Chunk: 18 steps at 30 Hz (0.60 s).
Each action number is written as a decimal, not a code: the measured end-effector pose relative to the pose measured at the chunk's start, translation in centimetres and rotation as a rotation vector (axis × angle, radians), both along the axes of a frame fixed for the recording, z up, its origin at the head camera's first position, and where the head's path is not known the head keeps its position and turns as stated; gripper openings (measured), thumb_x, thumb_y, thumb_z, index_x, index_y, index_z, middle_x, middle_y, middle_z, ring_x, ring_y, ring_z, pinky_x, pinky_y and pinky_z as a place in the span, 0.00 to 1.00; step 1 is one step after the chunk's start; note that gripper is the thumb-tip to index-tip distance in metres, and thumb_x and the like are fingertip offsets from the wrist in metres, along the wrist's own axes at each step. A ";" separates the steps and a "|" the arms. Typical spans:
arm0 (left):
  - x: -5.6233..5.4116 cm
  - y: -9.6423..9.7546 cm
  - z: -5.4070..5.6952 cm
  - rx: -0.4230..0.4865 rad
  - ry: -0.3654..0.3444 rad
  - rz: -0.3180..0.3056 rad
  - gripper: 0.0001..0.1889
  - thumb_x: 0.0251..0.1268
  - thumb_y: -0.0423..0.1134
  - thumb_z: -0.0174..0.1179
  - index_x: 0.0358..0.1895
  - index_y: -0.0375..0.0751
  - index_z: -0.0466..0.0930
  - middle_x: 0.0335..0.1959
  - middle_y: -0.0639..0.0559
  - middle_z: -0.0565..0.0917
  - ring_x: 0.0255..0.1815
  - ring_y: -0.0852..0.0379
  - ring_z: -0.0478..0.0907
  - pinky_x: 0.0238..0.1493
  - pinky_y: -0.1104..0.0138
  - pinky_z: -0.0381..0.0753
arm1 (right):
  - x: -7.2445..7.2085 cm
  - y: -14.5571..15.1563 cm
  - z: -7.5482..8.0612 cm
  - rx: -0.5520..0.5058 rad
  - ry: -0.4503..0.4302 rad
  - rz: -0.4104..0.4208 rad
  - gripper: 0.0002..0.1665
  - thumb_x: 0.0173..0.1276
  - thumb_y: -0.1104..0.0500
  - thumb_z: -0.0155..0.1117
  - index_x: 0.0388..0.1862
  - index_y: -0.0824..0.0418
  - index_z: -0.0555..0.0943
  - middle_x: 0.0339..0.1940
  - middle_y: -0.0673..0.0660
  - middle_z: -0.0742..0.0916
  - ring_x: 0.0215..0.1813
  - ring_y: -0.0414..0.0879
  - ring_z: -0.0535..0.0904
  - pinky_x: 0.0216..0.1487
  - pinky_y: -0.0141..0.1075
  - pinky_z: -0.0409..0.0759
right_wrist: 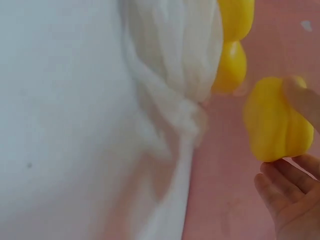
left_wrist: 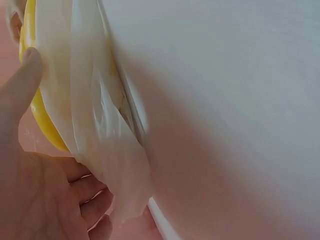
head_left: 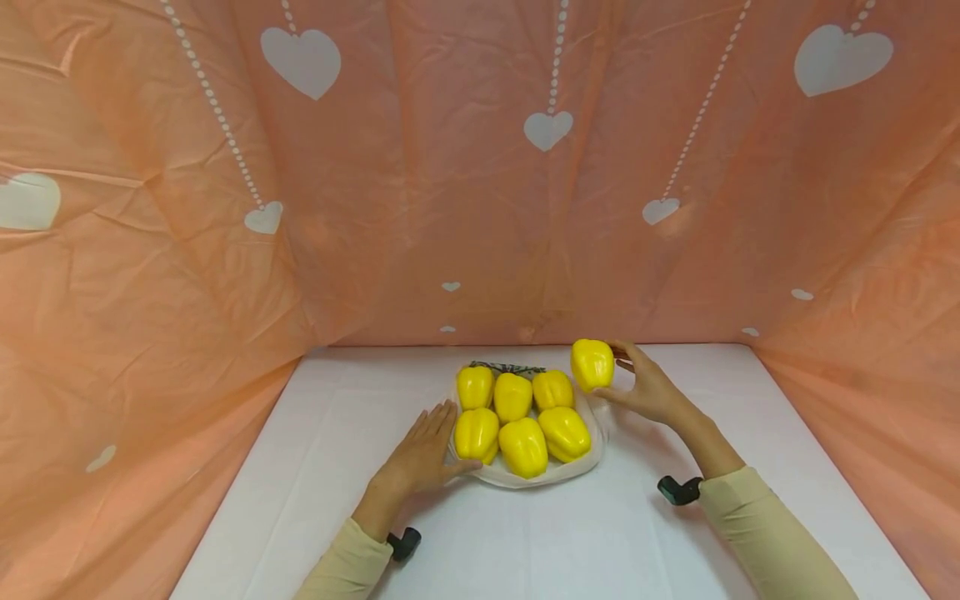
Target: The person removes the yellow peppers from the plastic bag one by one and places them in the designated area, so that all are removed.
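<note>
My right hand [head_left: 647, 390] grips a yellow bell pepper [head_left: 592, 364] between thumb and fingers, at the right back corner of a whitish plastic bag [head_left: 555, 475]. In the right wrist view that same pepper [right_wrist: 275, 120] is apart from the bag. Several more yellow bell peppers [head_left: 522, 447] sit in two rows in the bag, whose mouth is spread wide. My left hand [head_left: 423, 450] rests along the bag's left side with its fingers straight and thumb at the front rim. In the left wrist view the bag's thin wall [left_wrist: 95, 100] hangs beside the left fingers.
A white cloth covers the table [head_left: 600, 542]. An orange curtain [head_left: 480, 192] with white hearts encloses the back and both sides. A dark patterned strip [head_left: 510, 367] lies at the bag's back edge. Each wrist carries a small black camera [head_left: 678, 491].
</note>
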<state>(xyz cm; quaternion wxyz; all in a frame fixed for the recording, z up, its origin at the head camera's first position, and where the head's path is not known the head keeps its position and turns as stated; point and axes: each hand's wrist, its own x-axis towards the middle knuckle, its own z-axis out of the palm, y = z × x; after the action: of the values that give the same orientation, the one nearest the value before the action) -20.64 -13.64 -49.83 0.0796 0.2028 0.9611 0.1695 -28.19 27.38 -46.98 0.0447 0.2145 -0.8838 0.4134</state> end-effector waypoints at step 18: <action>0.0 0.3 0.0 0.009 -0.002 0.001 0.59 0.71 0.66 0.67 0.85 0.24 0.49 0.88 0.32 0.52 0.89 0.39 0.49 0.89 0.48 0.46 | -1.2 2.3 -2.1 0.011 -0.037 -0.058 0.53 0.66 0.62 0.81 0.80 0.72 0.59 0.76 0.75 0.71 0.77 0.74 0.67 0.79 0.69 0.66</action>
<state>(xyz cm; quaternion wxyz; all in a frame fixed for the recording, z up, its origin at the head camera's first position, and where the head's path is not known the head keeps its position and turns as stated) -20.62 -13.35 -49.86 0.0793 0.2023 0.9604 0.1741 -29.40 29.73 -49.06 0.0391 0.1812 -0.8926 0.4109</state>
